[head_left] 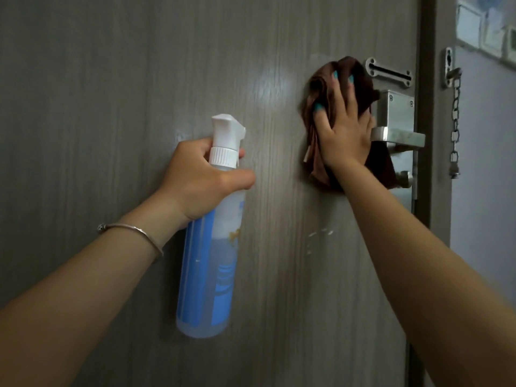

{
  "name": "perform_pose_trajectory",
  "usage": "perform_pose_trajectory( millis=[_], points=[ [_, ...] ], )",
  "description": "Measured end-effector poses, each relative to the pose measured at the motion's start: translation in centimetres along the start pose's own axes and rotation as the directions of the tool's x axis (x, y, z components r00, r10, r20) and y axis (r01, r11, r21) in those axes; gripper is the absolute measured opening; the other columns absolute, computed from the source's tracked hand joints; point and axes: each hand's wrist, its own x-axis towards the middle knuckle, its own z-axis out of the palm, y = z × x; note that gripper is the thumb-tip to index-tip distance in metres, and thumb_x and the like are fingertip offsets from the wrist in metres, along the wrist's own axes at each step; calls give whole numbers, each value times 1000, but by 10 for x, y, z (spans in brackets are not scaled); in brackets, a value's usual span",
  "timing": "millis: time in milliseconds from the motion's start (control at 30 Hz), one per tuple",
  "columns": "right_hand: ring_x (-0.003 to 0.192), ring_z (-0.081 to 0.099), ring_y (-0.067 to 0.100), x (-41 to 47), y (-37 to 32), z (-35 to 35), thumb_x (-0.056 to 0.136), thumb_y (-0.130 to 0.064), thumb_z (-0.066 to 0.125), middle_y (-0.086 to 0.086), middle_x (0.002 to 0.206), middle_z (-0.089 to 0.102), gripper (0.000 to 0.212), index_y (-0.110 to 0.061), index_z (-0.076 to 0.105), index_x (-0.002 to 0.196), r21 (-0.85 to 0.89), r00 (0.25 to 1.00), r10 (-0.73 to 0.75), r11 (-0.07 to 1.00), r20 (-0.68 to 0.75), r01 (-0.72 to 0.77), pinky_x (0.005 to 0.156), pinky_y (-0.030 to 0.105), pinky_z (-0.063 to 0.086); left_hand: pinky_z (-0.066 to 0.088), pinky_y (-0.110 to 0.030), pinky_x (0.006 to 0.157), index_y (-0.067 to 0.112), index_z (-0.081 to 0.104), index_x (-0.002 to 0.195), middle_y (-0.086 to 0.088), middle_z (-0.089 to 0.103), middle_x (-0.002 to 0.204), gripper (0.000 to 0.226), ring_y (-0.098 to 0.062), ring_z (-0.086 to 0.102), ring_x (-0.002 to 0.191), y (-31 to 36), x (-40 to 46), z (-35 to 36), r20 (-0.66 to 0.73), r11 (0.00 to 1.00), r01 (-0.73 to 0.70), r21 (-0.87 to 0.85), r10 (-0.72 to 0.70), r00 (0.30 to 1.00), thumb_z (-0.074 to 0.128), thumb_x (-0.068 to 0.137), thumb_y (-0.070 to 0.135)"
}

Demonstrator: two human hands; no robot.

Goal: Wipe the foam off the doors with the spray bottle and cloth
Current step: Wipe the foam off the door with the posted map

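Observation:
A grey wood-grain door fills the view. My left hand grips the neck of a clear spray bottle with a blue label and white trigger head, held upright close to the door. My right hand presses a brown cloth flat against the door, just left of the metal lock. Fingers are spread over the cloth. A few small white foam specks remain on the door below the cloth. A wet sheen shows on the door left of the cloth.
A steel lock plate with a lever handle sits right beside the cloth, with a slotted chain plate above it. A door chain hangs on the frame at the right. A pale wall lies beyond.

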Motion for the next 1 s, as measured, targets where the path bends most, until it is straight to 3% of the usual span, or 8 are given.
perform_pose_trajectory(
  millis=[100, 233, 500, 667, 833, 1000],
  points=[
    [151, 9, 36, -23, 2, 5, 98, -55, 28, -8, 166, 6, 61, -44, 10, 155, -5, 1000, 2, 1000, -3, -2, 122, 52, 8, 59, -35, 74, 19, 72, 91, -10, 73, 103, 48, -11, 66, 77, 0, 0, 0, 2, 1000, 2, 14, -2, 1000, 77, 44, 27],
    [148, 16, 41, -99, 13, 13, 93, -58, 24, -8, 166, 6, 66, -44, 8, 155, -1, 999, -2, 1000, 48, 2, 120, 51, 4, 59, -39, 76, 18, 72, 92, -9, 74, 101, 61, -14, 67, 79, 4, -2, 1, -6, 1000, -7, 19, 7, 1000, 72, 35, 40],
    [141, 30, 39, -257, 27, 33, 93, -51, 36, -5, 163, 14, 70, -44, 5, 155, 22, 993, 28, 999, 112, -31, 119, 48, 6, 58, -43, 83, 23, 71, 87, -3, 74, 102, 54, -13, 67, 85, 6, -5, 1, -5, 999, -9, 37, 9, 1000, 72, 37, 41],
    [146, 27, 36, -199, 26, 24, 97, -48, 28, -6, 163, 13, 62, -43, 7, 155, 39, 995, 23, 999, 98, -27, 119, 52, 11, 57, -45, 85, 23, 71, 88, 0, 74, 101, 54, -15, 67, 86, 7, -4, 0, -3, 999, -7, 37, 7, 1000, 72, 37, 41],
    [149, 15, 38, -79, 32, 3, 90, -60, 9, -6, 166, 7, 68, -41, 4, 155, -8, 993, 94, 996, 69, -94, 121, 47, 4, 56, -40, 85, 24, 71, 88, 5, 74, 99, 55, -11, 67, 86, 3, -1, -1, 5, 999, -22, 41, 22, 1000, 70, 36, 42],
    [151, 9, 30, -21, 25, 0, 99, -54, 25, -4, 166, 6, 62, -39, 9, 157, -41, 990, 142, 989, -6, -142, 123, 50, 8, 56, -43, 84, 23, 71, 89, 4, 74, 99, 55, -19, 70, 91, 0, 1, -2, 17, 999, -19, 30, 18, 1000, 70, 36, 42]
  ],
)
